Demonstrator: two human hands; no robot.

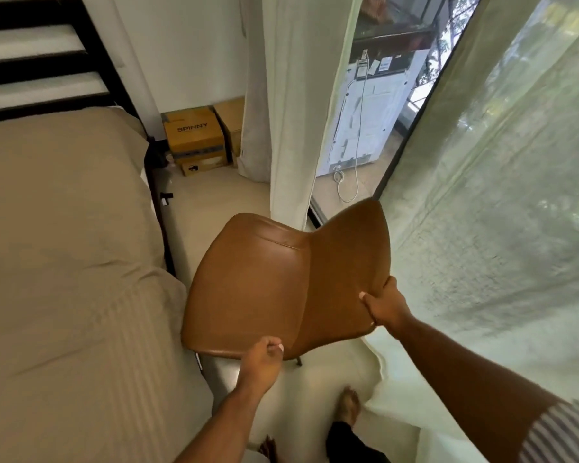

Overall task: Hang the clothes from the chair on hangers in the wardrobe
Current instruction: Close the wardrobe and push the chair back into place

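**A:** Striped sleeve (pixel 555 436) near right, then 2 forearms reaching forward. What are the hands doing?

**B:** Left hand (pixel 263 360), the nearer one, grips the chair (pixel 248 289) by the seat's near edge. Right hand (pixel 386 305) grips the backrest's edge, farther right.

**A:** How does the chair lie?

**B:** Just ahead, between bed (pixel 64 228) on the left and curtain (pixel 481 228) on the right, seat left, back right. It's bare. No clothes or wardrobe in view, so I'd guess hanging is done.

Smooth glossy tan leather-look chair (pixel 268 289), matt beige cloth bedcover (pixel 64 245), sheer fabric curtains (pixel 498 195), cardboard boxes (pixel 194 135)
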